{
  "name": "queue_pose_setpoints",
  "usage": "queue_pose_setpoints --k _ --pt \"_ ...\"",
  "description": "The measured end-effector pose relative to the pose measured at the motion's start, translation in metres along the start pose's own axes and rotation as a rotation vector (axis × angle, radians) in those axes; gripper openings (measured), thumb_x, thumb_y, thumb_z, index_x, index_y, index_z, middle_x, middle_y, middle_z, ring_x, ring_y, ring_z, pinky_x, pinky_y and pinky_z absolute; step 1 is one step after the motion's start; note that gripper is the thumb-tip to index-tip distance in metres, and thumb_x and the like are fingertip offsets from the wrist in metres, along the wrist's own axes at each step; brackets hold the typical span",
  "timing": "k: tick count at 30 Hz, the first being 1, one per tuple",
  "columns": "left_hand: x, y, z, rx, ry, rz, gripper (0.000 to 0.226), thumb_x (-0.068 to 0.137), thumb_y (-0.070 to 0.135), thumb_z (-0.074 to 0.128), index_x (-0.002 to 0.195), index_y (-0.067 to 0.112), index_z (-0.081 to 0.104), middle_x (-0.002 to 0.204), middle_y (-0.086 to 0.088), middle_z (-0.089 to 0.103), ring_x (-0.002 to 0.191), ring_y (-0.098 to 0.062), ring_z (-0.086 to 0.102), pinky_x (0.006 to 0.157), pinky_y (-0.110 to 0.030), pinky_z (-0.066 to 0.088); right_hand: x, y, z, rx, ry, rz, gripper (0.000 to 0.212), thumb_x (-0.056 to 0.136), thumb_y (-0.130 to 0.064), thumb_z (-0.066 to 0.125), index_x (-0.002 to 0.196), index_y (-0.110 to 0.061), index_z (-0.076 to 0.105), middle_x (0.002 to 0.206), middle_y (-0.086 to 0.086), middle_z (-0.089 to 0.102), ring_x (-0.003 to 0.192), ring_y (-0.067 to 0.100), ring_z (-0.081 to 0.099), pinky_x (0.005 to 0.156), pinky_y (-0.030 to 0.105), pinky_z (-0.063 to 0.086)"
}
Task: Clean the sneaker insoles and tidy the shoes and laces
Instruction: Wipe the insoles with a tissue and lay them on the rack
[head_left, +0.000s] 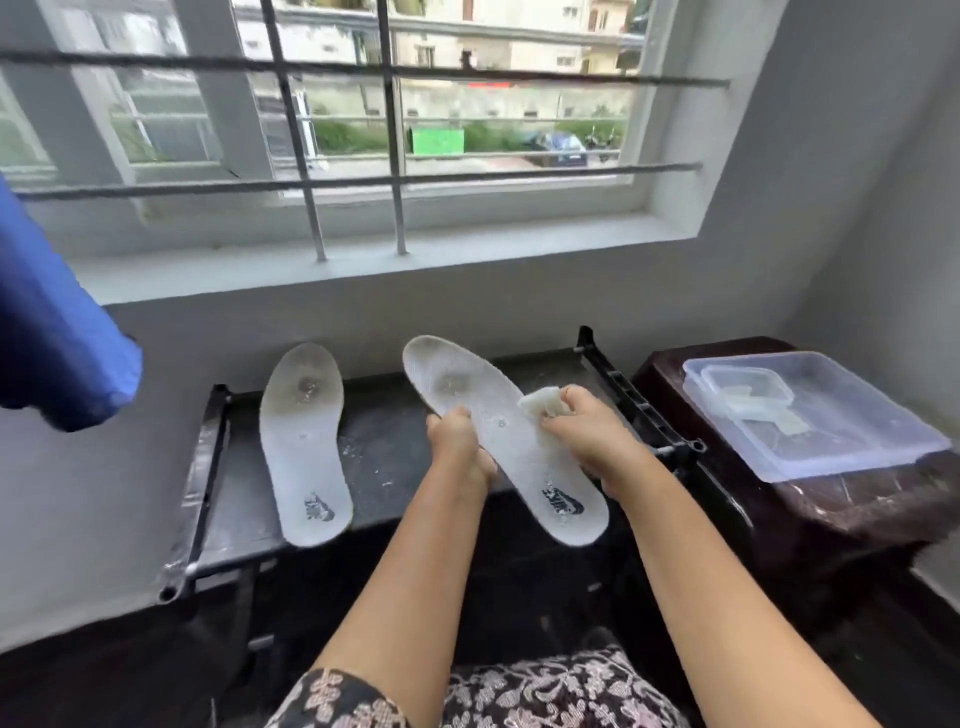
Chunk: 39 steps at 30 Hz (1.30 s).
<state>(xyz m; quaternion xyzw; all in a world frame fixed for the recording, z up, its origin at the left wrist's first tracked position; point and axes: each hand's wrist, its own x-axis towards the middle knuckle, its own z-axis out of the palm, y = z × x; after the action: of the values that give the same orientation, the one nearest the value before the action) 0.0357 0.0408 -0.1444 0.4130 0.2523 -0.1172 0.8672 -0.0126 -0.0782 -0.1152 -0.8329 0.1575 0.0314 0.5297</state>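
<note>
The left hand (458, 446) curls round the near-left edge of an insole (511, 441), thumb on top and fingers hidden beneath, and holds it up off the rack (395, 452). The right hand (587, 436) pinches a white wipe (540, 402) between thumb and bent fingers and presses it against the insole's right edge, about mid-length. The insole tilts, with its toe end up and away toward the wall and its printed heel end low, past the rack's front edge and over the dark gap before the person's lap. How far the lower fingers of either hand wrap cannot be told.

A second insole (304, 447) lies to the left on the rack, well apart from the held one. Its toe leans on the wall and its heel sits right at the front edge. Bare black shelf with white specks lies between the two. The rack's side rails stand up at both ends, the right rail just behind the right hand.

Beside that rail is a brown stool (831, 499) carrying a clear tub (883, 441), which holds a smaller box (748, 387). A blue cloth (57, 338) hangs at the far left, clear of the rack. Above it all juts the sill (363, 260) of a barred window.
</note>
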Motion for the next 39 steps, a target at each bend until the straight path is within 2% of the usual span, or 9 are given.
queue_pose_setpoints --k 4,8,13,16,24,27,30,34,39 --pt "-0.055 0.003 -0.008 -0.007 -0.051 -0.013 0.044 0.096 0.018 0.038 0.139 0.017 0.031 0.134 -0.015 0.048 0.109 -0.041 0.057 0.077 -0.06 0.051 -0.053 -0.018 -0.007 -0.05 -0.062 -0.033 0.019 0.087 -0.015 0.051 0.104 -0.014 0.057 0.113 0.008 0.062 0.105 0.026 0.059 0.082 0.037 0.048" --pt "-0.085 0.005 -0.026 0.012 -0.109 0.027 0.04 0.097 0.026 0.04 0.134 0.011 0.041 0.129 -0.016 0.055 0.108 -0.036 0.059 0.088 -0.053 0.051 -0.083 -0.016 -0.002 -0.004 -0.07 -0.029 0.014 0.09 -0.009 0.054 0.102 -0.009 0.06 0.109 0.013 0.065 0.101 0.026 0.063 0.084 0.039 0.051" --pt "-0.099 0.005 -0.041 0.019 -0.187 -0.007 0.058 0.096 0.048 0.032 0.13 0.002 0.045 0.124 -0.024 0.058 0.105 -0.041 0.06 0.095 -0.055 0.047 -0.101 -0.015 0.005 0.098 -0.123 -0.041 0.014 0.092 -0.008 0.055 0.103 -0.002 0.061 0.096 0.011 0.068 0.083 0.021 0.065 0.07 0.035 0.053" --pt "-0.086 0.005 -0.047 -0.045 -0.261 -0.045 0.071 0.092 0.061 0.03 0.13 0.003 0.047 0.122 -0.026 0.059 0.108 -0.043 0.059 0.098 -0.056 0.044 -0.096 -0.013 0.009 0.131 -0.143 -0.054 0.011 0.091 -0.005 0.056 0.1 0.0 0.062 0.099 0.016 0.068 0.089 0.027 0.066 0.082 0.043 0.054" --pt "-0.039 0.009 -0.057 -0.171 -0.369 -0.063 0.096 0.078 0.079 0.035 0.127 -0.002 0.05 0.125 -0.028 0.056 0.115 -0.048 0.055 0.103 -0.057 0.038 -0.062 0.01 0.018 0.175 -0.25 -0.072 0.01 0.092 -0.014 0.059 0.097 -0.007 0.063 0.092 0.01 0.07 0.081 0.022 0.067 0.077 0.038 0.054" --pt "-0.016 0.006 -0.062 -0.167 -0.415 -0.028 0.102 0.073 0.084 0.034 0.118 -0.004 0.056 0.113 -0.022 0.059 0.115 -0.047 0.055 0.1 -0.058 0.041 -0.045 0.021 0.023 0.145 -0.301 -0.06 0.014 0.091 -0.016 0.061 0.102 -0.008 0.065 0.1 0.011 0.073 0.092 0.027 0.07 0.086 0.042 0.053" --pt "0.002 0.002 -0.066 -0.231 -0.427 -0.016 0.097 0.073 0.085 0.034 0.108 -0.001 0.062 0.1 -0.019 0.065 0.106 -0.042 0.059 0.101 -0.058 0.04 -0.025 0.023 0.025 0.131 -0.336 -0.052 0.013 0.09 -0.016 0.061 0.1 -0.01 0.066 0.095 0.011 0.074 0.083 0.024 0.071 0.081 0.04 0.055" --pt "0.035 0.005 -0.049 -0.288 -0.36 -0.002 0.101 0.07 0.089 0.029 0.114 0.003 0.059 0.104 -0.018 0.061 0.104 -0.04 0.058 0.1 -0.054 0.042 0.005 0.009 0.023 0.06 -0.238 -0.106 0.008 0.091 -0.019 0.06 0.092 -0.018 0.068 0.086 0.006 0.075 0.071 0.018 0.069 0.069 0.035 0.053" --pt "0.05 0.007 -0.035 -0.144 -0.334 0.054 0.107 0.064 0.09 0.023 0.118 0.004 0.055 0.101 -0.014 0.063 0.101 -0.032 0.061 0.08 -0.042 0.051 0.042 -0.007 0.024 -0.2 0.12 -0.356 0.014 0.089 -0.024 0.061 0.077 -0.023 0.069 0.07 -0.003 0.067 0.066 0.014 0.06 0.06 0.019 0.041"
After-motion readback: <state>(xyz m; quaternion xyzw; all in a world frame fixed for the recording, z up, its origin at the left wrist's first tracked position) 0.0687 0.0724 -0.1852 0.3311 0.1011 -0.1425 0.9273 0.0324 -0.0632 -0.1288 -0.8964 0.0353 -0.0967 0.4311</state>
